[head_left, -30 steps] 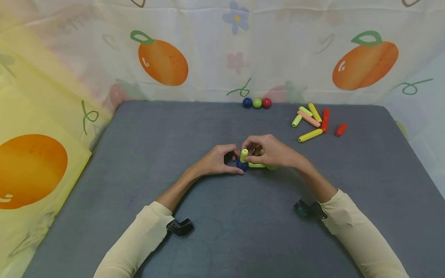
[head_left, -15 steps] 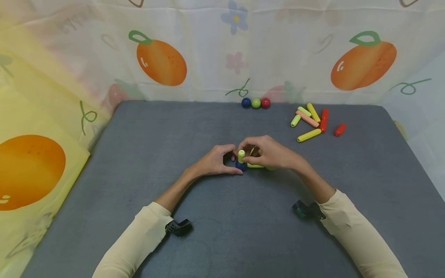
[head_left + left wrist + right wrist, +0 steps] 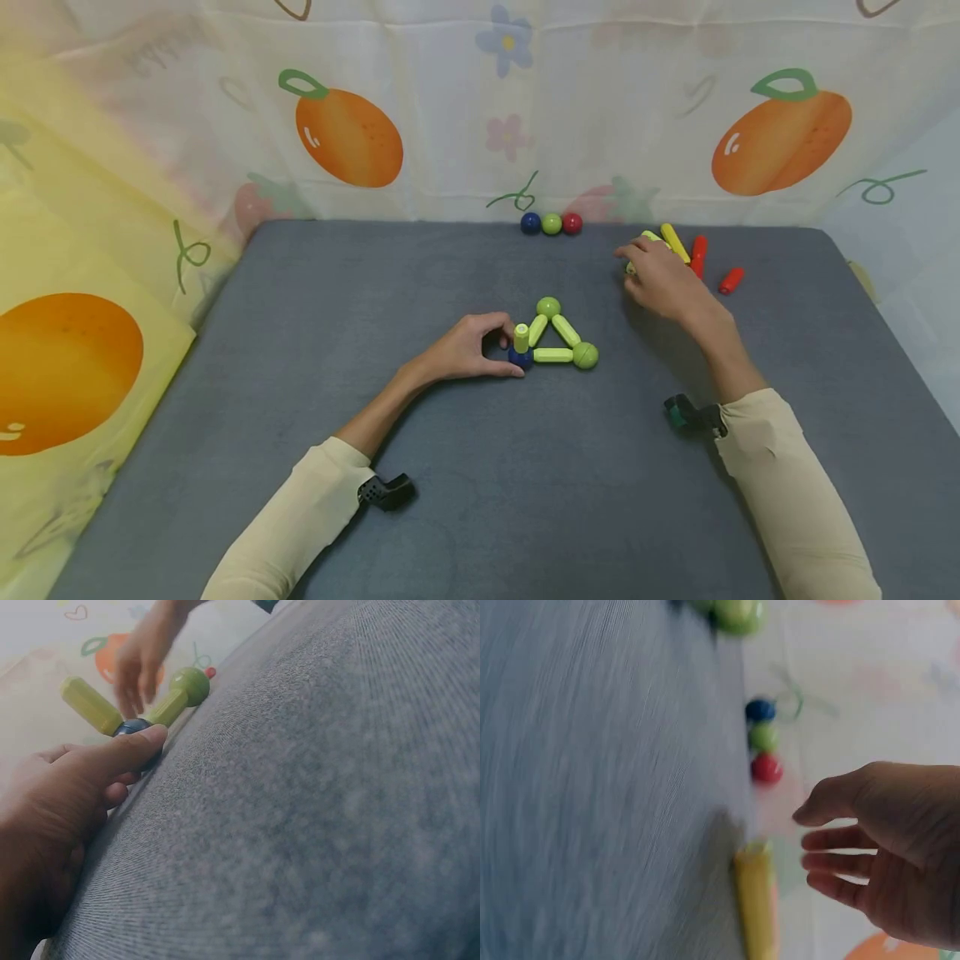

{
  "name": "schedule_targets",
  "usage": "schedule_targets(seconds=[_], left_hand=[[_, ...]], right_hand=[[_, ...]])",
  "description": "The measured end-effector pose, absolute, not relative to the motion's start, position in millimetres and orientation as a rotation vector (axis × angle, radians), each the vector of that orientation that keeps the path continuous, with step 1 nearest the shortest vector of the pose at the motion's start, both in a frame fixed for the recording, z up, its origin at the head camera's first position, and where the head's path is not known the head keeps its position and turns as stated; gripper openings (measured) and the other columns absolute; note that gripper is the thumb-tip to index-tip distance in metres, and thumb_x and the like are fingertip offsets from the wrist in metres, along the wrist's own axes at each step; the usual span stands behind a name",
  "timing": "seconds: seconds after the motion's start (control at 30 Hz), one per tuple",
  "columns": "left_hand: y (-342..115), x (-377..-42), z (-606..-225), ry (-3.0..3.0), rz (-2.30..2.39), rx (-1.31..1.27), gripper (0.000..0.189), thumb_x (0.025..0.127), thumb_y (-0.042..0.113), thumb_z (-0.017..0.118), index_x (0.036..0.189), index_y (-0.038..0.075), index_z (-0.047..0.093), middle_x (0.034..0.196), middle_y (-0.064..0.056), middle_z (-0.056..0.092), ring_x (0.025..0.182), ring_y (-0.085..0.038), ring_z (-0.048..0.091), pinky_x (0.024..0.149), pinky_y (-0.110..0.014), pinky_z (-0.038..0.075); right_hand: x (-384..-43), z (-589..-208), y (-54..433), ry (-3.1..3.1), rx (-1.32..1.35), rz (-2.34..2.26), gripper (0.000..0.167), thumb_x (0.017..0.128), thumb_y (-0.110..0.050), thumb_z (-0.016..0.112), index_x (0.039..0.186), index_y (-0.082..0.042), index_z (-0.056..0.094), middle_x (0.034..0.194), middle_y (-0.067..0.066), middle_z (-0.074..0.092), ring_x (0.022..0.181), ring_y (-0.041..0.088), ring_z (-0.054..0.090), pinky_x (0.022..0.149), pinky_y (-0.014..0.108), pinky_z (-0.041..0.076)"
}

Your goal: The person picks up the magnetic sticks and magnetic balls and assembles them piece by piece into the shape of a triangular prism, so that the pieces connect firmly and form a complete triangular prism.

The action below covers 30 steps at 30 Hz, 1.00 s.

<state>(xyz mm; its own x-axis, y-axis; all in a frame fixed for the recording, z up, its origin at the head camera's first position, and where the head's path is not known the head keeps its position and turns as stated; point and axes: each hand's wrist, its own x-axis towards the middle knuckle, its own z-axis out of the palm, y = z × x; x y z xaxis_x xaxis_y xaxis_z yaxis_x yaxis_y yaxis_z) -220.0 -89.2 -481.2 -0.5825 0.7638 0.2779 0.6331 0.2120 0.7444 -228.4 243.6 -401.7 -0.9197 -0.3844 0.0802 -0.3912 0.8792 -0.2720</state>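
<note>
My left hand (image 3: pixel 468 346) holds a blue ball (image 3: pixel 520 358) between thumb and fingers; the left wrist view shows the thumb (image 3: pixel 142 744) against it. That ball is one corner of a flat triangle with light green rods (image 3: pixel 553 356) as sides, and green balls at the right (image 3: pixel 586 356) and far (image 3: pixel 548 307) corners. Another light green rod (image 3: pixel 521 337) stands upright on the blue ball. Over the loose rods at the back right is my right hand (image 3: pixel 667 279), partly covering them. In the right wrist view its fingers (image 3: pixel 840 862) are apart, with nothing between them.
Yellow (image 3: pixel 675 242) and red rods (image 3: pixel 698 255) lie around the right hand, with a shorter red rod (image 3: pixel 731 280) further right. At the grey table's back edge, blue (image 3: pixel 530 223), green (image 3: pixel 551 224) and red (image 3: pixel 572 223) balls sit in a row before a printed cloth.
My right hand has let go of the upright rod and moved right and away to the loose rods, uncovering the triangle. The left hand stays at the blue ball.
</note>
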Motion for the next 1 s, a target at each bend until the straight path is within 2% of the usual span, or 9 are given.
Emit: schedule_targets(seconds=[0.13,0.2,0.27,0.43,0.53,0.7,0.77,0.87,1.0], left_hand=[[-90,-219,-482,2.326,1.304,1.355,0.038,0.080,0.020,0.093,0.103,0.012,0.065,0.094,-0.002,0.065,0.087,-0.010,0.060,0.085,-0.028,0.052],[-90,-219,-482,2.324,1.312,1.355,0.038,0.079,0.019,0.094,0.103,0.012,0.065,0.093,-0.003,0.065,0.086,-0.010,0.059,0.084,-0.028,0.052],[-91,-219,-482,2.324,1.315,1.357,0.037,0.079,0.019,0.093,0.102,0.012,0.065,0.092,-0.003,0.065,0.085,-0.011,0.059,0.084,-0.028,0.052],[-89,-218,-481,2.327,1.308,1.337,0.037,0.080,0.020,0.093,0.103,0.012,0.065,0.093,-0.002,0.064,0.086,-0.011,0.059,0.084,-0.028,0.051],[-88,-219,-481,2.329,1.305,1.329,0.037,0.080,0.019,0.093,0.103,0.012,0.065,0.094,-0.003,0.065,0.087,-0.011,0.059,0.084,-0.028,0.051],[-88,-219,-481,2.325,1.310,1.335,0.038,0.080,0.019,0.093,0.104,0.012,0.065,0.095,-0.003,0.065,0.087,-0.011,0.059,0.084,-0.028,0.052],[-88,-219,-480,2.320,1.316,1.336,0.037,0.080,0.018,0.093,0.104,0.011,0.065,0.095,-0.003,0.065,0.087,-0.011,0.059,0.084,-0.028,0.052],[-88,-219,-480,2.320,1.314,1.333,0.037,0.080,0.019,0.093,0.104,0.012,0.065,0.095,-0.003,0.065,0.087,-0.011,0.059,0.084,-0.028,0.052],[-88,-219,-479,2.322,1.307,1.330,0.037,0.081,0.019,0.093,0.104,0.012,0.065,0.095,-0.002,0.065,0.088,-0.011,0.059,0.085,-0.028,0.051]], right_hand=[[-233,-412,264,-3.134,0.577,0.338,0.051,0.090,0.005,0.049,0.140,0.015,0.053,0.141,0.039,0.051,0.131,0.054,0.048,0.111,0.064,0.038],[-234,-415,268,-3.156,0.599,0.341,0.050,0.090,0.003,0.050,0.138,0.015,0.053,0.142,0.039,0.052,0.134,0.054,0.047,0.112,0.065,0.035],[-235,-416,268,-3.141,0.616,0.398,0.045,0.091,0.003,0.051,0.134,0.014,0.057,0.136,0.037,0.057,0.129,0.051,0.050,0.109,0.063,0.034],[-234,-416,268,-3.051,0.668,0.453,0.037,0.090,0.008,0.055,0.126,0.011,0.065,0.131,0.033,0.059,0.126,0.048,0.052,0.110,0.062,0.035],[-235,-417,267,-3.033,0.716,0.460,0.037,0.089,0.011,0.054,0.124,0.011,0.067,0.131,0.034,0.058,0.134,0.051,0.049,0.110,0.063,0.038],[-236,-421,266,-3.035,0.692,0.490,0.026,0.089,0.010,0.060,0.114,0.010,0.070,0.128,0.036,0.058,0.139,0.055,0.045,0.109,0.064,0.040],[-235,-421,265,-3.044,0.669,0.485,0.023,0.089,0.008,0.064,0.112,0.010,0.069,0.126,0.036,0.059,0.135,0.054,0.048,0.108,0.065,0.040],[-235,-420,264,-3.053,0.650,0.472,0.019,0.090,0.005,0.069,0.107,0.011,0.068,0.116,0.032,0.061,0.120,0.050,0.056,0.104,0.063,0.042],[-234,-413,261,-3.047,0.691,0.515,0.014,0.090,0.001,0.074,0.100,0.009,0.068,0.100,0.024,0.064,0.095,0.037,0.058,0.092,0.054,0.046]])
